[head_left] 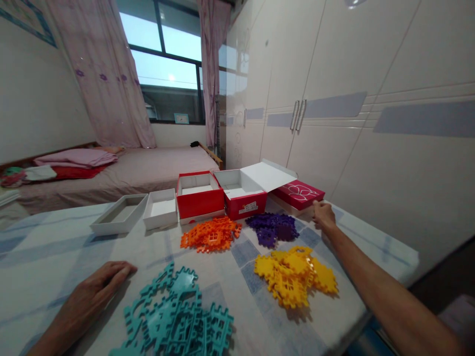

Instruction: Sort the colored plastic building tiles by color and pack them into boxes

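The right hand [323, 216] is stretched out to the far right of the table [55, 257]. Its grip rests against the near right corner of a flat red box [301, 194], fingers curled at the edge. Whether they are clamped on the box or only touching it cannot be told. The flat red box lies at the right end of a row of boxes, patterned face up, on top of a pale layer. Its long axis runs roughly left to right along that row, with one corner pointing towards the hand.

Just left of it an open red box [243, 203] holds up a white flap [267, 176] that overhangs the flat box's left end. Further left stand a second red box [199, 198], a white tray [162, 207] and a grey tray [118, 213].

Purple tiles [270, 228] lie just beside the right hand. Orange tiles [211, 235] lie left of those, and yellow tiles [295, 277] sit close under the outstretched forearm.

The left hand [94, 294] lies palm down on the table, its grip apart and flat, holding nothing, near a heap of teal tiles [178, 316].

Beyond the table are a bed [148, 170] and a white wardrobe [371, 99].
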The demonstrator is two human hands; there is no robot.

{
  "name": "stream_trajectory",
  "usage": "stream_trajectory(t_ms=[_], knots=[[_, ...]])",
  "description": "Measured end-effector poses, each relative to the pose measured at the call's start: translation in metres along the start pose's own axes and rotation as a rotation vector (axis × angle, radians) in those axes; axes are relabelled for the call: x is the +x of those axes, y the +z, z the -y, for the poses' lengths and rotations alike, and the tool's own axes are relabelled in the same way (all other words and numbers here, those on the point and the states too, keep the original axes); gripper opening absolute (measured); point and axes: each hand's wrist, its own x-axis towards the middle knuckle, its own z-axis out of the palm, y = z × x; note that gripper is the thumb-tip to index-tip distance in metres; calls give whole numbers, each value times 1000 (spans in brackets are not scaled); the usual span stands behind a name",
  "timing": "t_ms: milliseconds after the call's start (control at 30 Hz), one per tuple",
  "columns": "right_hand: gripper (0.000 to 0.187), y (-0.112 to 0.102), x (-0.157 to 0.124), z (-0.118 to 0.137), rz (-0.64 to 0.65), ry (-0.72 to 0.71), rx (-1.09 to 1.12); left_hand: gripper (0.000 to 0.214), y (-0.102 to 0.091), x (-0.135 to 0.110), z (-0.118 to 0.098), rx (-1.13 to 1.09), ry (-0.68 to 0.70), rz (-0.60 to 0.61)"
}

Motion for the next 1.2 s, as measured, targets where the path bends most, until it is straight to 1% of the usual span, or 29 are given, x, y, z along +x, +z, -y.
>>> stream_trajectory(t_ms=[100,167,300,400,500,600,667,733,833,900,1000,1067,1133,1200], knots=[[39,3,-24,-15,31,-87,-31,46,1,-1,2,-5,27,5],[33,6,-34,-20,47,-168,-66,46,1,-2,1,-3,37,3],[30,8,-40,-19,45,-271,-131,47,1,-2,-2,-3,76,-13],[29,7,-41,-17,42,-311,-150,46,2,-3,-2,-14,104,-12],[31,4,-45,-14,66,-351,-140,46,2,-5,-3,-30,124,-14],[36,2,-53,-3,131,-408,-105,48,2,-5,-4,-35,120,-10],[39,1,-61,10,181,-455,-76,49,2,-5,-4,-34,113,-4],[43,1,-73,28,273,-553,-62,49,2,-4,-4,-34,116,3],[59,5,-93,56,463,-771,-180,47,2,-4,-3,-30,123,-3],[73,11,-106,71,552,-850,-338,46,2,-4,-2,-26,131,-9],[86,24,-117,82,604,-870,-533,46,1,-4,-2,-24,137,-13],[91,32,-119,83,615,-868,-604,46,1,-4,-3,-24,137,-12],[90,38,-119,82,628,-854,-616,47,1,-4,-4,-23,141,-8],[82,41,-120,80,619,-845,-591,47,2,-3,-4,-20,143,-7]])
